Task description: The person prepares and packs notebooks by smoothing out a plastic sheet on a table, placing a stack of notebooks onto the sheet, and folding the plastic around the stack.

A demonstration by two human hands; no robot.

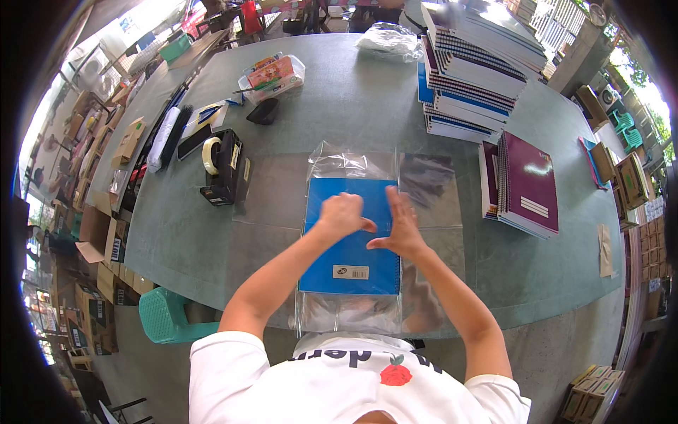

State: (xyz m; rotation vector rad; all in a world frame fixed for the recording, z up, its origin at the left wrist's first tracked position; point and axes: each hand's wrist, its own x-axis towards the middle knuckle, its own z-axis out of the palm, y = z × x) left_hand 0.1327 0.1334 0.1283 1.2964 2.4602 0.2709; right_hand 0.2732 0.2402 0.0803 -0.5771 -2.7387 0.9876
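A blue notebook lies on a sheet of clear plastic cover spread on the grey-green table. My left hand is a loose fist pressing on the notebook's upper middle. My right hand lies flat with fingers spread, along the notebook's right edge where the plastic folds over. The two hands almost touch at the thumbs. The plastic sticks out past the notebook above, below and to the right.
A black tape dispenser stands left of the notebook. A tall stack of notebooks and a low pile of maroon ones sit at the right. A plastic box and a bag are farther back. A green stool stands below the table's edge.
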